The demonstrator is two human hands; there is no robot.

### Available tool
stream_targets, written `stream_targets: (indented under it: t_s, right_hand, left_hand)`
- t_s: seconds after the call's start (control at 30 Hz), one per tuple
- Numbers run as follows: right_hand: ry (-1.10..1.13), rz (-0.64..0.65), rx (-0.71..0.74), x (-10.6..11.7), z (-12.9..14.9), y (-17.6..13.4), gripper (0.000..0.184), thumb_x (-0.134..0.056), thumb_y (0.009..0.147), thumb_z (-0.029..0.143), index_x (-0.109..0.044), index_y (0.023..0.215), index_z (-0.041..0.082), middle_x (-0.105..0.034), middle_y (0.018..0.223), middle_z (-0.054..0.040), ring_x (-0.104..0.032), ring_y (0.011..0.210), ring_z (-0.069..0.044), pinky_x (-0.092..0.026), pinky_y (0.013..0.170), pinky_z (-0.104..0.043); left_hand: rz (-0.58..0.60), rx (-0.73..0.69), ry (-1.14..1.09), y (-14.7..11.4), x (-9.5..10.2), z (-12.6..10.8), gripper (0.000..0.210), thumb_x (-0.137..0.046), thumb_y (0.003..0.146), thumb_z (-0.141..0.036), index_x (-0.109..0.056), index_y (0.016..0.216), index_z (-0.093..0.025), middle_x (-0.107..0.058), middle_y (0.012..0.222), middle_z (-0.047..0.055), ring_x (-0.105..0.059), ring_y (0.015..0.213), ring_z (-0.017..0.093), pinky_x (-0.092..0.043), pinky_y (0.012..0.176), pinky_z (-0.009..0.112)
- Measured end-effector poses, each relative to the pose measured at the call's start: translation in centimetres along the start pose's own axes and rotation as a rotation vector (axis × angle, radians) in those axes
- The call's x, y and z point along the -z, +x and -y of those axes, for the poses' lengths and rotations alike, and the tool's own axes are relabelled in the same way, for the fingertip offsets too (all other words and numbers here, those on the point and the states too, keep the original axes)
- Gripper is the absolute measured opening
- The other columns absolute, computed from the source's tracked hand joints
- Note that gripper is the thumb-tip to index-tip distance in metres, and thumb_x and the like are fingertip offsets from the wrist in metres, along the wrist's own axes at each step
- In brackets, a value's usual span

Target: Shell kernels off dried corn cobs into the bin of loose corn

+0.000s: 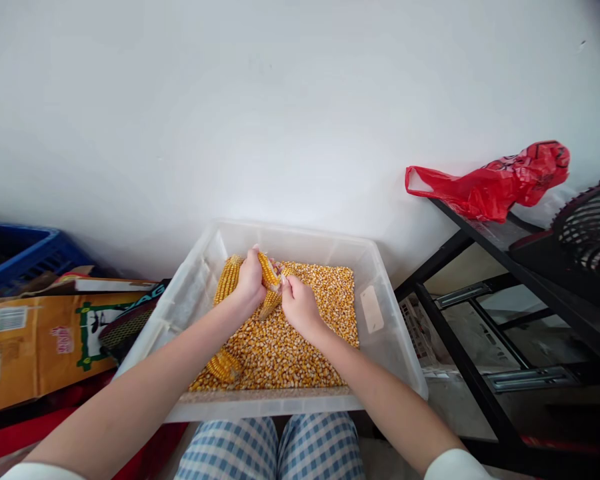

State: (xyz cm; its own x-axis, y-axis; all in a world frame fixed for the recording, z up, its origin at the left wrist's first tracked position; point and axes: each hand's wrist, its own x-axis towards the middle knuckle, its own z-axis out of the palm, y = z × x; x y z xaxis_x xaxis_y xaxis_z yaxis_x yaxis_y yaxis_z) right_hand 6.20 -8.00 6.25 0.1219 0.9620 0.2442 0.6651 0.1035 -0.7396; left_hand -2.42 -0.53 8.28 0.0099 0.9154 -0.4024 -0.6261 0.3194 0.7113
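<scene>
My left hand (pixel 251 277) is wrapped round a yellow corn cob (pixel 269 272), held tilted over a clear plastic bin (pixel 400 333). My right hand (pixel 300 305) is closed against the same cob's near side, its thumb pressed by a pale, stripped patch; what lies under the fingers is mostly hidden. Loose corn kernels (pixel 290 353) cover the bin's floor. A whole cob (pixel 227 280) leans at the left behind my left hand, another cob (pixel 270 303) shows just below the hands, and one more (pixel 224 365) lies near the front left, partly behind my forearm.
A white wall (pixel 300 120) rises behind the bin. On the left are a blue crate (pixel 50 250) and an orange cardboard box (pixel 40 353). To the right stands a black metal frame (pixel 460 360) bearing a red plastic bag (pixel 500 183) and a black fan (pixel 590 227).
</scene>
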Motion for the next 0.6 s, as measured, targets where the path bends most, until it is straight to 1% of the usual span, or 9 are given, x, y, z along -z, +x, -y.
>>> stream_targets:
  t_s: [0.1, 0.23, 0.3, 0.47, 0.6]
  right_hand:
    - [0.065, 0.023, 0.019, 1.0, -0.2, 0.6, 0.029, -0.032, 0.092, 0.031, -0.050, 0.073, 0.019, -0.053, 0.063, 0.0009, -0.048, 0.059, -0.011, -0.029, 0.055, -0.023]
    - [0.018, 0.170, 0.165, 2.7, -0.1, 0.9, 0.030, -0.036, 0.091, 0.033, -0.054, 0.072, 0.019, -0.048, 0.056, 0.0028, -0.043, 0.054, -0.010, -0.027, 0.054, -0.022]
    - [-0.030, 0.207, 0.227, 3.3, 0.1, 0.8, 0.029, -0.038, 0.090, 0.032, -0.055, 0.070, 0.019, -0.049, 0.057, 0.0027, -0.042, 0.053, -0.009, -0.026, 0.054, -0.022]
    - [-0.062, 0.208, 0.283, 3.7, 0.2, 0.7, 0.029, -0.038, 0.090, 0.029, -0.057, 0.070, 0.018, -0.052, 0.058, 0.0018, -0.042, 0.053, -0.009, -0.025, 0.055, -0.022]
    - [-0.078, 0.209, 0.302, 3.9, 0.3, 0.8, 0.030, -0.039, 0.089, 0.030, -0.055, 0.066, 0.018, -0.049, 0.055, 0.0026, -0.041, 0.052, -0.009, -0.025, 0.054, -0.022]
  left_hand:
    - [0.019, 0.055, -0.023, 0.4, 0.1, -0.7, 0.025, -0.045, 0.082, -0.037, -0.050, 0.068, -0.017, -0.054, 0.051, 0.001, -0.054, 0.044, 0.013, -0.048, 0.045, 0.024]
    - [0.040, 0.036, -0.081, 1.0, 0.5, -2.0, 0.024, -0.045, 0.082, -0.035, -0.050, 0.068, -0.016, -0.054, 0.052, 0.001, -0.055, 0.047, 0.013, -0.050, 0.049, 0.024]
    - [0.027, 0.039, -0.090, 1.2, 0.6, -2.4, 0.025, -0.044, 0.083, -0.036, -0.050, 0.068, -0.016, -0.053, 0.052, 0.001, -0.055, 0.047, 0.012, -0.050, 0.049, 0.023]
    - [0.027, 0.032, -0.083, 1.5, 0.8, -2.6, 0.025, -0.044, 0.083, -0.037, -0.049, 0.070, -0.016, -0.053, 0.053, 0.001, -0.055, 0.047, 0.012, -0.048, 0.046, 0.022]
    - [0.021, 0.021, -0.078, 1.5, 0.9, -2.7, 0.024, -0.044, 0.082, -0.036, -0.049, 0.071, -0.016, -0.052, 0.052, 0.001, -0.053, 0.045, 0.012, -0.046, 0.043, 0.022]
